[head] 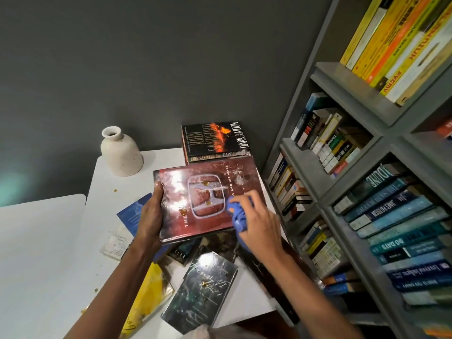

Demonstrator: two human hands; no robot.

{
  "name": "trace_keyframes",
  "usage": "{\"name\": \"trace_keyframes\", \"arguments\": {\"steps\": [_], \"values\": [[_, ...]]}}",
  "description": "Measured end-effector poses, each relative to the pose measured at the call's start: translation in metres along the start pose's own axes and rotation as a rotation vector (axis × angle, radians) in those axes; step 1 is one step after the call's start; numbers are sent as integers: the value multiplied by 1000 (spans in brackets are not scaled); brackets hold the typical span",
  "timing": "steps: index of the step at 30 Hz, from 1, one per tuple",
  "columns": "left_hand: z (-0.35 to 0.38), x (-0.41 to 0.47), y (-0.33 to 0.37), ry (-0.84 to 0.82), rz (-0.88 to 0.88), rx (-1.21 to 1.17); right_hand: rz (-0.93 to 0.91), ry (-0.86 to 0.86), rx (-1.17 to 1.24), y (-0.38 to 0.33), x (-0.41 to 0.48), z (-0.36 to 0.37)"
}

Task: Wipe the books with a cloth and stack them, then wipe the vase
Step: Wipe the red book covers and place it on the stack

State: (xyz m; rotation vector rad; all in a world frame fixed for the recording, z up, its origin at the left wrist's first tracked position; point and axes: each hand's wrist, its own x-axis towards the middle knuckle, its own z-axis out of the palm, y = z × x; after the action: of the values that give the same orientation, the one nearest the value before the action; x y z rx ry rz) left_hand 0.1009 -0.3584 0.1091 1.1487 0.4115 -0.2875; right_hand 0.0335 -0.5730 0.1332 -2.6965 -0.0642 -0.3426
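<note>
Two hands on red book (208, 201), mid-tabletop (166, 157). Left hand (149, 216) grips book's 9 o'clock edge, fingers (157, 189) wrapped round it. Right hand (259, 228) at book's 4 o'clock, fingers clamped on blue cloth (236, 214), cloth pressed to cover. Vase (121, 152) upright at 11 o'clock, apart. Black book (215, 139) flat at 12 o'clock. Loose books (200, 289) scattered at 6 o'clock. Bookshelf (354, 155) at 3 o'clock.

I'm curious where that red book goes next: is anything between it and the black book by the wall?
Nothing visible. The red book, held by the left hand while the right hand wipes it with the blue cloth, has its far edge right at the black book.
</note>
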Motion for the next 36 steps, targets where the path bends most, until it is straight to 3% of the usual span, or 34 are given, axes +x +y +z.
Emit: {"name": "trace_keyframes", "arguments": {"steps": [4,10,15,17,22,27,32,36], "values": [[-2,-2,-3,11,7,16,212,90,-106,24,38,-17],[1,4,5,13,66,82,5,-49,-74,-6,22,3],[-5,0,6,42,87,106,225,16,-150,23,52,-20],[-2,-2,5,24,65,82,196,70,-135,6,67,-19],[3,-2,14,49,140,141,-38,-10,-69,-18,38,3],[-3,-7,10,47,113,142,219,70,-171,14,67,-22],[10,-9,14,49,112,166,31,109,-112,-35,74,1],[6,-10,19,68,134,200,3,78,-69,-12,57,-3]]}}
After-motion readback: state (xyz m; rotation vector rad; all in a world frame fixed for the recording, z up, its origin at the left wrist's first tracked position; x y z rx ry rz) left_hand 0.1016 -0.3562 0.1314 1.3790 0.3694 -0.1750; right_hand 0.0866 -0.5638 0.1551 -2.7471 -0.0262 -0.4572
